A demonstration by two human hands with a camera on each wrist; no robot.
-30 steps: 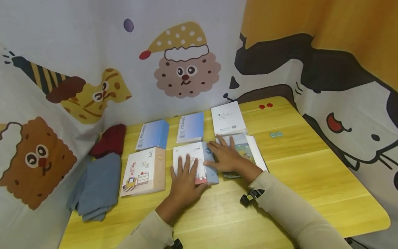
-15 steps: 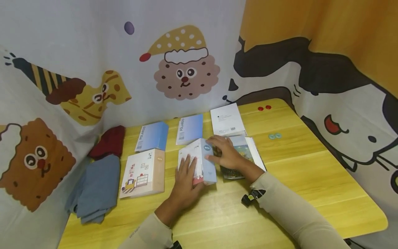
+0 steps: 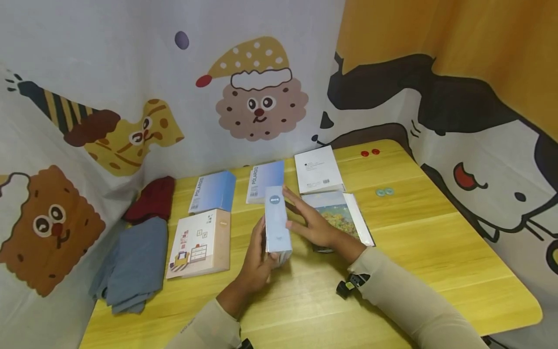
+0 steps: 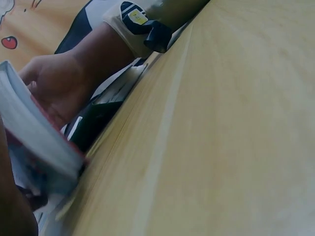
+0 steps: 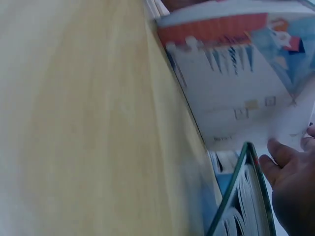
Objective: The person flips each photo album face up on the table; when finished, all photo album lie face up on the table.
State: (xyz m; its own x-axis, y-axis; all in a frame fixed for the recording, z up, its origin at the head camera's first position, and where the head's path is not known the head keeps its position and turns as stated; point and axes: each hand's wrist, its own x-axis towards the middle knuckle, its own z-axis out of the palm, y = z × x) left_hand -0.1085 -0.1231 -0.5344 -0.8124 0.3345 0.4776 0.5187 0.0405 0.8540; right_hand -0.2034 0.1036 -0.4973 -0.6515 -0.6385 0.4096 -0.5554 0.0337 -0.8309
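Observation:
A photo album [image 3: 277, 223] stands with its pale blue spine facing up, near the middle of the yellow table [image 3: 436, 252]. My left hand [image 3: 255, 266] grips it from the left, thumb at the near end of the pages. On the other side, my right hand [image 3: 318, 225] has its fingers straight, fingertips at the cover. The right wrist view shows that illustrated cover [image 5: 216, 93], with the right hand's fingertips [image 5: 278, 150] right at its edge. Under the right forearm lies an album with a landscape painting on its cover [image 3: 337, 213]; its green edge and pages show in the right wrist view.
To the left lies an album with a room drawing [image 3: 196, 247]. Behind are two blue POLAROID albums [image 3: 218, 191] and a white one [image 3: 318, 167]. Folded grey-blue cloth [image 3: 137, 264] and maroon cloth [image 3: 154, 198] lie far left. Red buttons [image 3: 369, 152] and mint buttons [image 3: 384, 192] lie right.
The album, flat on the table with both hands on it a second ago, has been tipped up onto its edge, spine upward. The left hand has gone from lying flat to gripping it.

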